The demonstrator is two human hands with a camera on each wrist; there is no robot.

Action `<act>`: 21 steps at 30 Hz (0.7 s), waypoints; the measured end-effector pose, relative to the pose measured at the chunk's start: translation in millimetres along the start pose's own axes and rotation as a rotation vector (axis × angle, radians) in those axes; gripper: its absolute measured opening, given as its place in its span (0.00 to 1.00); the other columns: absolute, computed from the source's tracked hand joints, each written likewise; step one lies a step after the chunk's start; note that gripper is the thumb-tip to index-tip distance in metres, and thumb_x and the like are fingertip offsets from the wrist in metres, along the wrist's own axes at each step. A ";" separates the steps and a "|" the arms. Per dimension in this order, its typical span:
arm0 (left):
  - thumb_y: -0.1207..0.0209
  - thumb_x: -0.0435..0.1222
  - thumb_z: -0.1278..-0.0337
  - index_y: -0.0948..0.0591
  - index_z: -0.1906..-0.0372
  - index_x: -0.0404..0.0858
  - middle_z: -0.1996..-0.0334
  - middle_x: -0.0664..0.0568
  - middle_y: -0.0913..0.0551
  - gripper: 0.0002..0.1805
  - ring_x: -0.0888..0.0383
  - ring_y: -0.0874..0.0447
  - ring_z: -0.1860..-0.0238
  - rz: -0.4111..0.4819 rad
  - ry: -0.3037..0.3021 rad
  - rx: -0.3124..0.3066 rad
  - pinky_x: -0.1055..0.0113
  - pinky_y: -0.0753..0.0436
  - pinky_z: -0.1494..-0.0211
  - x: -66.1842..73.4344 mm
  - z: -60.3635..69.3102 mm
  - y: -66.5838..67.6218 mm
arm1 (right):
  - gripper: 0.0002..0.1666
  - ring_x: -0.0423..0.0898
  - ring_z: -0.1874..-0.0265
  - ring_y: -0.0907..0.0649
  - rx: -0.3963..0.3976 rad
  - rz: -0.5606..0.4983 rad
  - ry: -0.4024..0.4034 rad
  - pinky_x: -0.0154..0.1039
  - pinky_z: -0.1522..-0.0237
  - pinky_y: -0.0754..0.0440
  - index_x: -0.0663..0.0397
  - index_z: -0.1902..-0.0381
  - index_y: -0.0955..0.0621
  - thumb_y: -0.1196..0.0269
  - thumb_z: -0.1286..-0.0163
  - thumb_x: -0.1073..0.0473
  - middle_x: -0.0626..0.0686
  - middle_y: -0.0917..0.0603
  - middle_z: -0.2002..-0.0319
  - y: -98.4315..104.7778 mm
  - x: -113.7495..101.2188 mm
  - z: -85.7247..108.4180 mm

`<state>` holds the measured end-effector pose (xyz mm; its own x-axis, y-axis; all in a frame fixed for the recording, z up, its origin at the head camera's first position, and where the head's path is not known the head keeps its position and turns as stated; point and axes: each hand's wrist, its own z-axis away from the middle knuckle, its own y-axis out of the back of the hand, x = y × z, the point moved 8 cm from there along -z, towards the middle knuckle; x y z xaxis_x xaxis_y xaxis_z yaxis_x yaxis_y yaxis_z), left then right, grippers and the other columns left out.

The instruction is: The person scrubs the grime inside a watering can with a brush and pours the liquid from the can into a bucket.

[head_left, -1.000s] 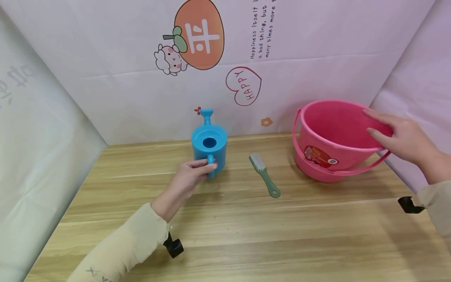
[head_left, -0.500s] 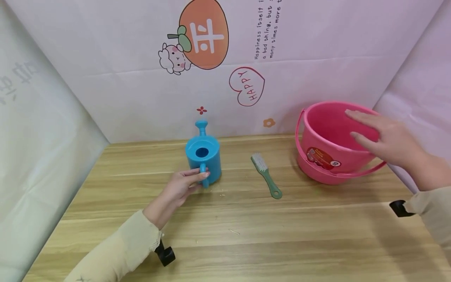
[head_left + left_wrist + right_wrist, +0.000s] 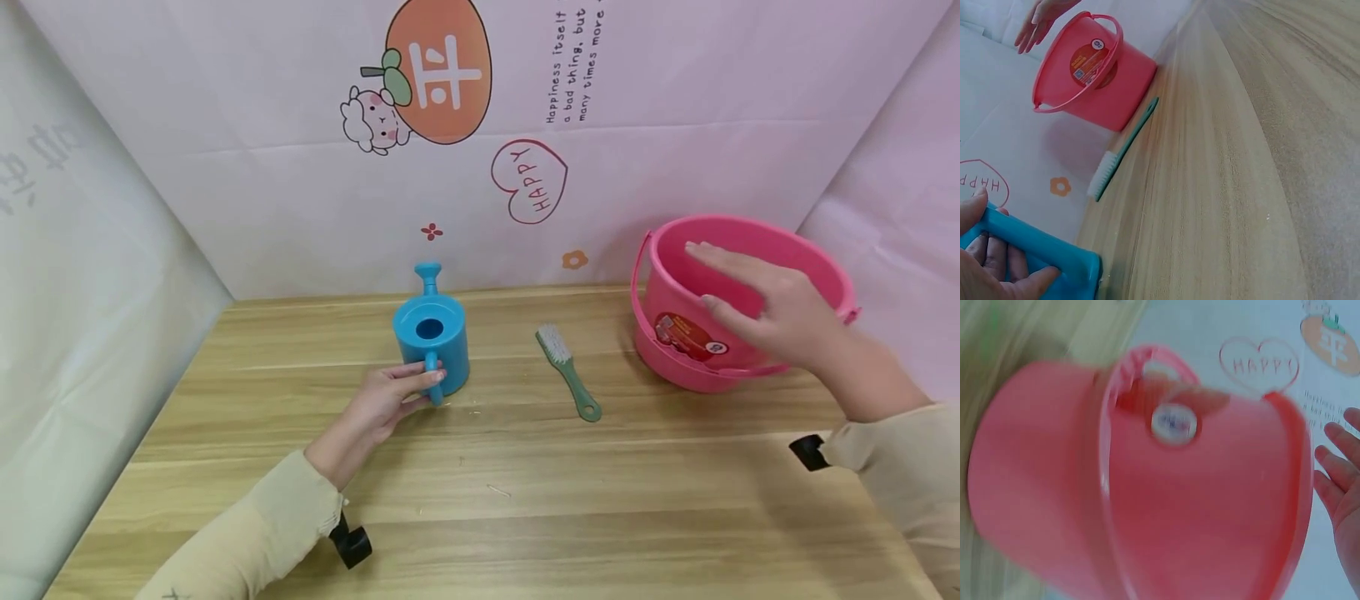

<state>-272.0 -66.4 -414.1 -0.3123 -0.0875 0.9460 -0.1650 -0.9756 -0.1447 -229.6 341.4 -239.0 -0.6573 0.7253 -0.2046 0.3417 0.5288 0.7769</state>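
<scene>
My left hand [image 3: 382, 402] grips the handle of a blue watering can [image 3: 453, 354], fingers curled round it as the left wrist view also shows. The can stands upright on the wooden table, its spout toward the back wall. My right hand [image 3: 780, 312] hovers over the near rim of a pink bucket [image 3: 686, 287], fingers extended and holding nothing. In the right wrist view the fingers [image 3: 1340, 469] appear apart from the bucket's rim. The bucket's handle hangs down its front side. Between can and bucket lies a green brush [image 3: 572, 379] with pale bristles facing up.
A white printed cloth [image 3: 300, 208] hangs behind the table [image 3: 525, 533], and more cloth closes off both sides. A few tiny straw-like bits [image 3: 498, 491] are scattered on the wood. Black wrist-camera mounts stick out below both sleeves.
The left hand has drawn the watering can a little toward me and leftward, away from the wall. The right hand has moved left from the bucket's right rim to over its front.
</scene>
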 end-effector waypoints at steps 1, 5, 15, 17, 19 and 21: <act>0.35 0.30 0.33 0.12 0.52 0.32 0.55 0.51 0.11 0.09 0.40 0.31 0.29 -0.003 0.001 -0.001 0.47 0.27 0.32 -0.4 -0.1 0.5 | 0.32 0.30 0.29 0.33 0.024 -0.026 0.039 0.22 0.35 0.40 0.55 0.30 0.24 0.35 0.27 0.48 0.39 0.26 0.30 -2.1 -5.5 -2.0; 0.35 0.31 0.32 0.14 0.48 0.31 0.48 0.47 0.13 0.12 0.40 0.31 0.29 -0.041 0.006 -0.011 0.48 0.25 0.34 -1.8 0.5 3.0 | 0.40 0.31 0.32 0.29 0.068 -0.144 0.157 0.22 0.36 0.34 0.61 0.33 0.22 0.43 0.24 0.33 0.38 0.25 0.31 -14.6 -23.0 -8.8; 0.33 0.39 0.32 0.19 0.38 0.29 0.36 0.36 0.21 0.24 0.39 0.22 0.36 -0.363 -0.039 -0.086 0.47 0.21 0.38 9.3 1.5 7.2 | 0.38 0.39 0.39 0.22 -0.057 -0.163 0.143 0.21 0.38 0.33 0.55 0.30 0.23 0.30 0.40 0.67 0.56 0.20 0.35 -62.6 -39.8 -7.8; 0.33 0.43 0.32 0.19 0.38 0.31 0.38 0.38 0.20 0.26 0.41 0.20 0.39 -0.488 -0.050 -0.129 0.48 0.19 0.40 14.5 3.5 9.9 | 0.41 0.46 0.34 0.23 -0.078 -0.158 0.131 0.23 0.34 0.36 0.57 0.30 0.24 0.30 0.44 0.70 0.58 0.21 0.34 -71.7 -42.1 -6.6; 0.34 0.46 0.31 0.18 0.38 0.33 0.40 0.40 0.18 0.26 0.43 0.18 0.41 -0.616 -0.080 -0.198 0.48 0.18 0.41 23.1 7.4 13.0 | 0.41 0.53 0.30 0.26 -0.106 -0.132 0.109 0.28 0.32 0.35 0.57 0.29 0.25 0.29 0.42 0.69 0.58 0.23 0.32 -80.8 -43.6 -5.3; 0.36 0.48 0.30 0.17 0.38 0.34 0.41 0.41 0.17 0.26 0.44 0.19 0.41 -0.734 -0.125 -0.278 0.47 0.19 0.40 33.2 11.9 18.6 | 0.40 0.58 0.28 0.30 -0.146 -0.115 0.071 0.33 0.39 0.25 0.57 0.28 0.27 0.30 0.39 0.67 0.58 0.25 0.30 -91.0 -43.3 -3.9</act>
<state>-274.2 -89.9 -381.9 0.0716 0.5203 0.8510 -0.5206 -0.7082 0.4768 -234.8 260.1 -298.6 -0.7343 0.6277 -0.2585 0.1641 0.5335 0.8297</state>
